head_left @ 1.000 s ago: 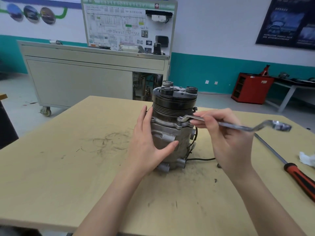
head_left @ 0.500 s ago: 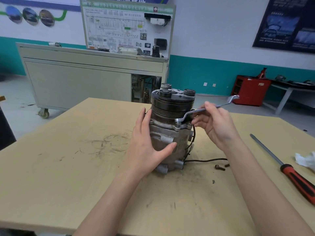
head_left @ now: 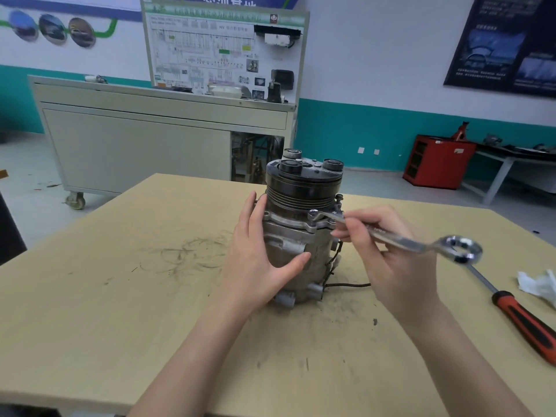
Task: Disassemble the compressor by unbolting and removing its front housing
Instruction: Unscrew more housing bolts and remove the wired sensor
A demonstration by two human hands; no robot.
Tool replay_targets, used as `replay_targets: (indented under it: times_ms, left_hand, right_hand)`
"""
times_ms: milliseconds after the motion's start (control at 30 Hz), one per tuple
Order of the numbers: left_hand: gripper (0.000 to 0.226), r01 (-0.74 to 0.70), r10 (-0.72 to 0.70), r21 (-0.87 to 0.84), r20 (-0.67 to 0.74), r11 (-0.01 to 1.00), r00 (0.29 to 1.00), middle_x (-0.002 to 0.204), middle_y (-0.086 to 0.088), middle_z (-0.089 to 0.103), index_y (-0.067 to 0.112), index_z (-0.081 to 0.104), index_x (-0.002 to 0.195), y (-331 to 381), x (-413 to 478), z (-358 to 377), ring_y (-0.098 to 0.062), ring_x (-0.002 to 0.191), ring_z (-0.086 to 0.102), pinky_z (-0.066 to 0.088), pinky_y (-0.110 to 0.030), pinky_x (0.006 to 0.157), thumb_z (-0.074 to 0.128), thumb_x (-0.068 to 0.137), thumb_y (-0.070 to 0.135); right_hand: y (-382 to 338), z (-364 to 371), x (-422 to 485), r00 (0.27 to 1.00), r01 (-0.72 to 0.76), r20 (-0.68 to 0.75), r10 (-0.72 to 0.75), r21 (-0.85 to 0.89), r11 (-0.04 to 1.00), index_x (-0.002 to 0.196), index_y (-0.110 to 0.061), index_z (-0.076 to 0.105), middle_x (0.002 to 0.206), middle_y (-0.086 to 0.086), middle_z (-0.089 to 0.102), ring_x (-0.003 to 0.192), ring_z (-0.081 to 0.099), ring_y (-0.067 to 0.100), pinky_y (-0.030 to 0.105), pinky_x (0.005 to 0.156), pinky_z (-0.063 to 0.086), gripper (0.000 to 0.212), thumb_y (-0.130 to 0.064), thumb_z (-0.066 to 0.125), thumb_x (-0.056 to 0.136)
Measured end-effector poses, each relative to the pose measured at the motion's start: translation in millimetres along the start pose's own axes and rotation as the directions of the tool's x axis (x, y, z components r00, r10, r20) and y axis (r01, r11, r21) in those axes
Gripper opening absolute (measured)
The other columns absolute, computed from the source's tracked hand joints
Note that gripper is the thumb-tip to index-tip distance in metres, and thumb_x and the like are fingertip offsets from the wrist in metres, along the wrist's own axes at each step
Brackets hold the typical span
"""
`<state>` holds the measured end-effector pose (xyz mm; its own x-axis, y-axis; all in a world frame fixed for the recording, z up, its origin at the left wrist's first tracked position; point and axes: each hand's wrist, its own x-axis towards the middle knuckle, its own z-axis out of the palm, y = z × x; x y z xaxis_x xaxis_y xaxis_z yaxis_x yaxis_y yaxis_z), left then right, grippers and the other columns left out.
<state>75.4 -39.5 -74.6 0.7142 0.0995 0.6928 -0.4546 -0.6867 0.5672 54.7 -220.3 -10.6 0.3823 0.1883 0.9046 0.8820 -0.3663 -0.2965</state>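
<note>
The compressor (head_left: 301, 236) stands upright on the wooden table (head_left: 120, 296), black pulley on top, grey aluminium body below. My left hand (head_left: 258, 260) wraps its left and front side, thumb across the body. My right hand (head_left: 391, 260) holds a silver ring wrench (head_left: 391, 237). The wrench's small end sits on a bolt (head_left: 313, 215) at the front housing flange, and its large ring end points right and toward me. A second bolt (head_left: 339, 200) stands raised at the flange's right side.
A red-handled screwdriver (head_left: 523, 320) lies on the table at the right, a crumpled white tissue (head_left: 538, 282) beside it. A black wire (head_left: 346, 285) trails from the compressor base. Beyond the table stand a grey wheeled cabinet (head_left: 135, 145) and a red cabinet (head_left: 436, 161).
My right hand has swung the wrench handle from pointing away at the far right back toward me, with its small end staying on the flange bolt. My left hand has kept its hold.
</note>
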Motion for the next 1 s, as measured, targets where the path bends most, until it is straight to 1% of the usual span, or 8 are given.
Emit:
replay_targets:
  times_ms: [133, 267, 367, 533, 633, 733, 867, 1000]
  left_hand:
    - [0.104, 0.002, -0.002, 0.004, 0.006, 1.0, 1.0, 0.161, 0.013, 0.005, 0.026, 0.009, 0.154, 0.4, -0.3, -0.5, 0.007, 0.141, 0.005, 0.013, -0.019, 0.113, 0.054, 0.071, 0.071]
    - [0.104, 0.005, -0.005, 0.008, 0.012, 1.0, 1.0, 0.16, 0.015, 0.004, 0.03, 0.007, 0.153, 1.1, -0.4, -1.4, 0.012, 0.139, 0.002, 0.005, -0.007, 0.109, 0.052, 0.07, 0.073]
    - [0.102, 0.003, -0.003, 0.009, 0.014, 1.0, 1.0, 0.161, 0.015, 0.004, 0.033, 0.005, 0.152, 0.1, -0.2, -0.7, 0.007, 0.141, 0.004, 0.011, -0.018, 0.113, 0.052, 0.07, 0.073]
    - [0.104, 0.009, -0.009, 0.01, 0.015, 1.0, 1.0, 0.161, 0.012, 0.005, 0.029, 0.008, 0.154, 0.5, -0.4, -1.2, 0.001, 0.145, 0.007, 0.016, -0.026, 0.116, 0.052, 0.07, 0.073]
    - [0.103, 0.011, -0.011, 0.004, 0.025, 1.0, 1.0, 0.161, 0.014, 0.003, 0.031, 0.007, 0.153, 1.5, -0.6, -2.5, 0.001, 0.144, 0.007, 0.016, -0.027, 0.116, 0.051, 0.07, 0.074]
    - [0.103, 0.018, -0.019, 0.01, 0.032, 1.0, 0.999, 0.161, 0.015, 0.003, 0.033, 0.005, 0.152, 2.5, -0.3, -3.3, -0.003, 0.146, 0.008, 0.015, -0.025, 0.115, 0.05, 0.069, 0.075]
    - [0.102, 0.015, -0.016, 0.017, 0.027, 1.0, 1.0, 0.161, 0.013, 0.004, 0.033, 0.005, 0.152, 2.1, -0.3, -2.3, 0.002, 0.144, 0.006, 0.014, -0.023, 0.114, 0.051, 0.07, 0.074]
    - [0.102, 0.002, -0.002, -0.008, 0.016, 1.0, 1.0, 0.162, 0.011, 0.004, 0.033, 0.005, 0.152, -0.2, -0.3, -0.9, 0.003, 0.144, 0.006, 0.015, -0.024, 0.116, 0.053, 0.071, 0.072]
  right_hand:
    - [-5.7, 11.8, -11.4, 0.974, -0.177, -0.111, 0.199, 0.178, 0.968, 0.09, -0.027, 0.054, 0.08, -0.006, 0.067, 0.076, 0.07, 0.009, 0.035, 0.067, 0.058, 0.008, -0.032, 0.051, 0.095]
    - [-5.7, 22.3, -16.5, 0.919, -0.246, -0.211, 0.334, 0.358, 0.901, 0.086, -0.021, 0.055, 0.074, 0.002, 0.069, 0.072, 0.072, 0.016, 0.035, 0.066, 0.059, 0.009, -0.02, 0.052, 0.094]
    - [-1.8, 22.5, -13.6, 0.873, -0.307, -0.181, 0.454, 0.52, 0.797, 0.086, -0.015, 0.054, 0.074, 0.009, 0.069, 0.065, 0.071, 0.024, 0.029, 0.06, 0.057, 0.013, -0.023, 0.049, 0.094]
    - [38.9, 10.1, 37.1, 0.594, -0.669, 0.231, 0.77, 0.674, 0.314, 0.077, -0.006, 0.049, 0.049, 0.005, 0.057, 0.036, 0.05, 0.015, 0.018, 0.036, 0.04, 0.026, -0.01, 0.036, 0.099]
    - [53.9, 9.1, 55.9, 0.514, -0.761, 0.401, 0.758, 0.621, 0.187, 0.076, -0.007, 0.05, 0.047, 0.004, 0.054, 0.034, 0.043, 0.011, 0.017, 0.033, 0.035, 0.029, -0.014, 0.036, 0.1]
    - [48.4, 6.7, 48.8, 0.605, -0.687, 0.284, 0.744, 0.658, 0.308, 0.076, -0.005, 0.06, 0.052, 0.008, 0.062, 0.037, 0.052, 0.013, 0.017, 0.036, 0.04, 0.035, -0.02, 0.039, 0.101]
    - [21.0, 5.7, 24.2, 0.832, -0.447, -0.029, 0.553, 0.556, 0.701, 0.075, -0.015, 0.071, 0.064, 0.011, 0.07, 0.051, 0.067, 0.025, 0.022, 0.046, 0.051, 0.035, -0.031, 0.048, 0.096]
    - [-1.4, 13.0, 5.1, 0.921, -0.288, -0.139, 0.363, 0.385, 0.877, 0.085, -0.016, 0.066, 0.072, 0.003, 0.072, 0.059, 0.071, 0.02, 0.025, 0.055, 0.056, 0.024, -0.034, 0.05, 0.091]
